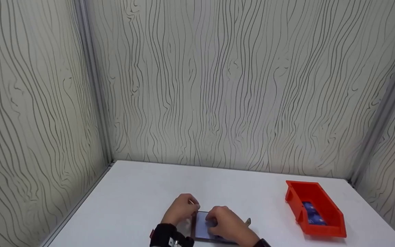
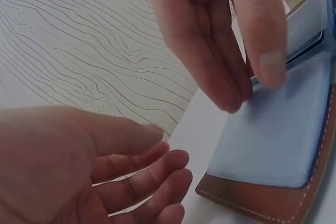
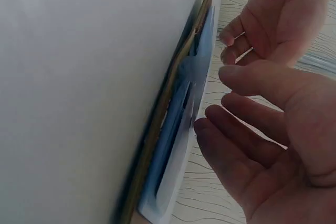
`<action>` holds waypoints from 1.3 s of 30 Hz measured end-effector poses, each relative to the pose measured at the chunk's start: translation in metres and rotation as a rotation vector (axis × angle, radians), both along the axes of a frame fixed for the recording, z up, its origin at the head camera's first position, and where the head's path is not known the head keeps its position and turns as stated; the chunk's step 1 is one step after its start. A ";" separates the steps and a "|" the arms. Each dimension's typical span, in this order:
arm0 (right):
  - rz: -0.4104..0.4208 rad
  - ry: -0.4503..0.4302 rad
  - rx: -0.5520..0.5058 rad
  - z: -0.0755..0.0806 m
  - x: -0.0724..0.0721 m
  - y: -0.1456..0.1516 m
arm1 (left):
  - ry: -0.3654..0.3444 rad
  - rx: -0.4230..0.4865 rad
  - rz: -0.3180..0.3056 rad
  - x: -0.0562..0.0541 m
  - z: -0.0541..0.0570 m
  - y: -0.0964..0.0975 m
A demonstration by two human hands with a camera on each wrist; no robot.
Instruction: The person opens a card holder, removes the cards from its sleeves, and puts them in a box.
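A brown leather card wallet (image 2: 252, 199) with white stitching lies spread on the white table, its translucent plastic sleeves (image 2: 268, 135) facing up. Over those sleeves is my right hand (image 1: 226, 223), its fingertips right at a sleeve edge. In the right wrist view its thumb and fingers stand apart, a fingertip against the sleeve's edge. My left hand (image 1: 182, 207) hovers by the wallet's left end, fingers loosely bent and nothing between them. Edge-on in the right wrist view, the wallet's cover (image 3: 157, 114) shows with the sleeves fanned slightly off it.
A red open-fronted bin (image 1: 325, 231) stands on the right side of the table (image 1: 142, 181), with blue packets (image 1: 314, 214) inside. Wood-grain-patterned panels (image 1: 197, 85) wall the table at the back and sides.
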State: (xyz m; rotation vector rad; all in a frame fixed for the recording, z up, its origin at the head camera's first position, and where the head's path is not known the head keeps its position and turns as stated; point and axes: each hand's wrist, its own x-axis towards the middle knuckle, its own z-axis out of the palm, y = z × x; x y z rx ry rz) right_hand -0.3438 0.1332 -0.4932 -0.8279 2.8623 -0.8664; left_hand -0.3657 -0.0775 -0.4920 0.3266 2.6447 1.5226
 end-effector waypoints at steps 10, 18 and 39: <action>0.054 0.182 0.222 -0.004 0.010 -0.008 | 0.003 -0.012 -0.041 0.000 0.000 0.012; 0.059 0.123 0.271 -0.003 0.020 -0.004 | 0.000 -0.017 -0.040 0.003 -0.003 0.013; -0.039 -0.159 0.102 0.008 0.011 0.060 | -0.078 0.022 -0.165 0.016 0.008 0.044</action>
